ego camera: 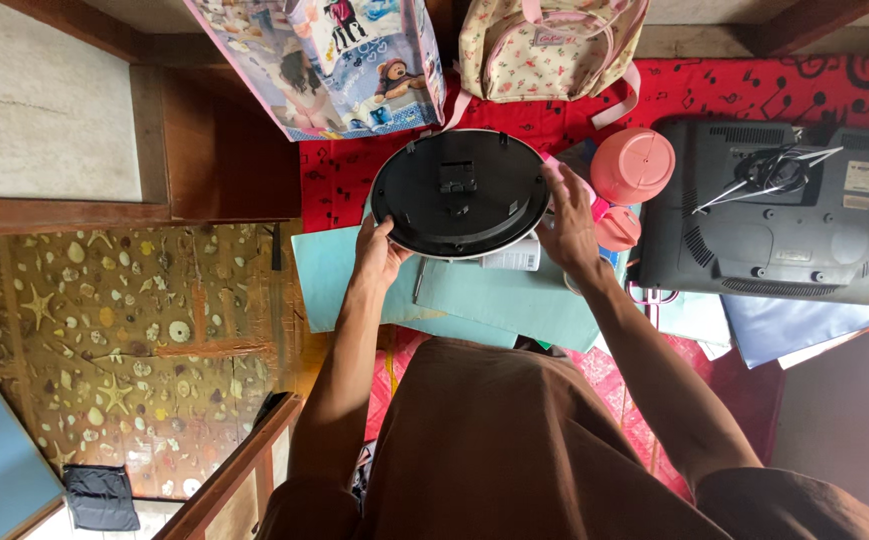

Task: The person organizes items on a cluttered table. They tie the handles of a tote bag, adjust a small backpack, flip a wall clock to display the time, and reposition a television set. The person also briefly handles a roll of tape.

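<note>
Torso: my brown garment (514,440) fills the near foreground; both forearms run forward from it.
Left hand: my left hand (376,255) clasps the lower left rim of the clock (459,192), thumb on the back face, fingers hidden under the edge.
Right hand: my right hand (566,222) closes on the right rim, fingers curled over the edge and out of sight beneath.
Grip: both hands are clamped on the clock, at near-opposite points of its rim.
Clock, place: I hold it between my hands, above the teal folders (514,300) and a small white box (516,255) just under its near edge. I cannot tell whether it rests on them or is lifted clear.
Clock, facing: its black back is turned up toward me, with the dial away and a pale rim showing along the near edge.
Clock, axis: the disc is round, so it has no long axis. The movement housing (457,178) sits near centre, slightly to the far side.
Nearer hand: neither, since both are already on the rim.
Right of clock: pink cups (632,165) stand just beside my right hand, and beyond them a dark monitor (769,215) lies back up.
Far: a printed bag (334,60) and a floral backpack (544,45) lie on the red cloth (734,90).
Left: a shell-patterned surface (124,330) lies well apart.
</note>
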